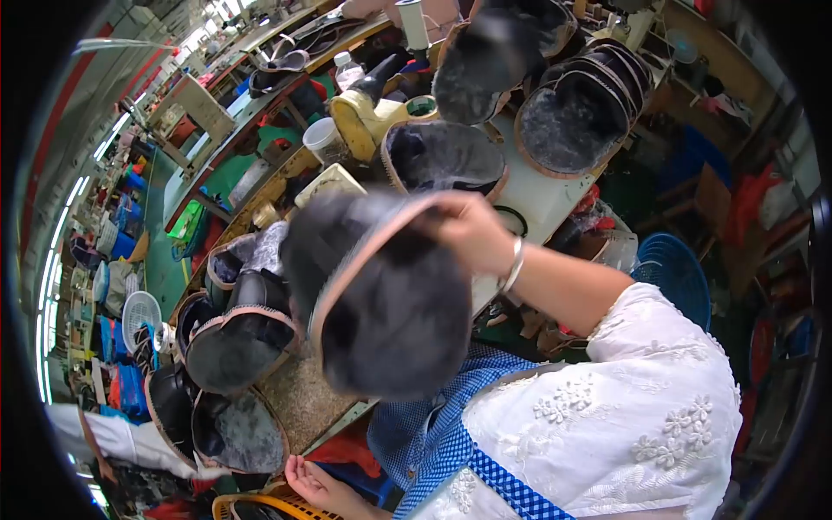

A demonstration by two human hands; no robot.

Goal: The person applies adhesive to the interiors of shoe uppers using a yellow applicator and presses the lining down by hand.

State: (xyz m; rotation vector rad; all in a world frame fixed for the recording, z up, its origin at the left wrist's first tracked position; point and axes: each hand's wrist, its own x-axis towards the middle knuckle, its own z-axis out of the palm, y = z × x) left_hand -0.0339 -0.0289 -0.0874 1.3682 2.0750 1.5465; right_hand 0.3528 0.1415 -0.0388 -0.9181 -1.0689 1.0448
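Apparently at the handling step, holding a black boot (394, 325) by its rim (354, 258) before the surface (308, 392) in the right hand (472, 232), with left hand (317, 484) beside another boot (243, 426), grip unclear, probably needing steady support.

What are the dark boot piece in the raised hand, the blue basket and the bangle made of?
Boot piece: probably leather or imitation, smooth and dark with a paler rim, though blur leaves it open. Blue basket: likely plastic, from its even colour and ribbed sides. Bangle: pale and shiny, perhaps metal.
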